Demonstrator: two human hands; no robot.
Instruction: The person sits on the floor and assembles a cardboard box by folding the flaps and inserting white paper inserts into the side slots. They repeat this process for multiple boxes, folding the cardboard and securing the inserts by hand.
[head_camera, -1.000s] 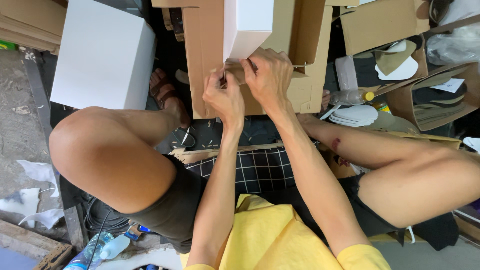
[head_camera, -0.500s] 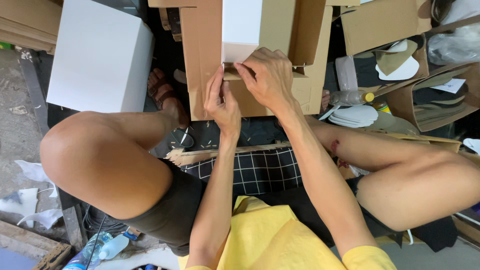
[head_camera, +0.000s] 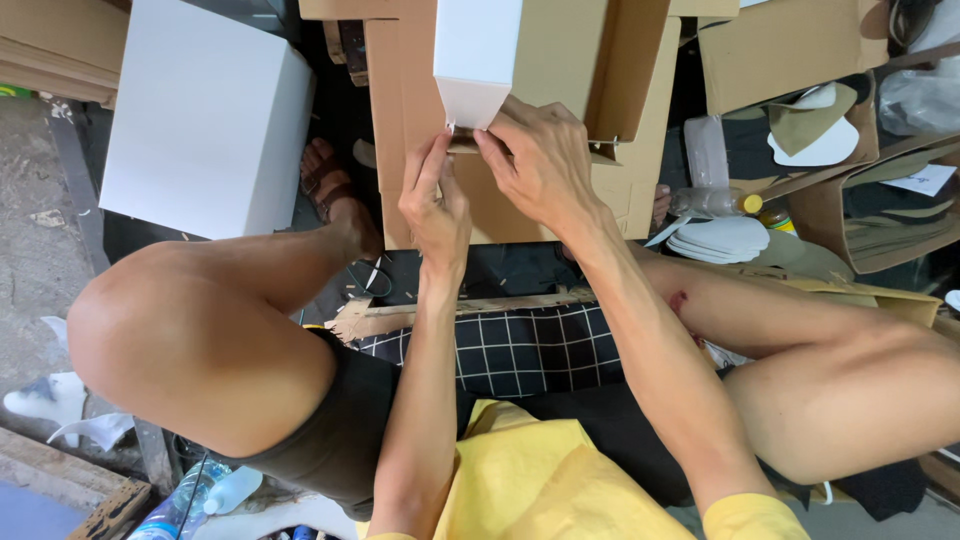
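Between the knees, one brown cardboard sheet (head_camera: 560, 150) is lying flat; the left hand (head_camera: 437, 205) and right hand (head_camera: 540, 160) are both pinching the small white box (head_camera: 478, 55) by its flap. A second, bigger white box (head_camera: 205, 115) is sitting off left, with a sandal (head_camera: 325, 180) beside it.

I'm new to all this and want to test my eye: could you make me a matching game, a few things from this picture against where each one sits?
Things:
1. big white box
2. small white box
3. checked cloth
4. clear bottle with a yellow cap

Places:
A. under the forearms, between the knees
B. at the fingertips of the left hand and right hand
C. right of the brown cardboard, by a stack of white plates
D. upper left, above the left knee

Pairs: 1-D, 2-B, 3-A, 4-C
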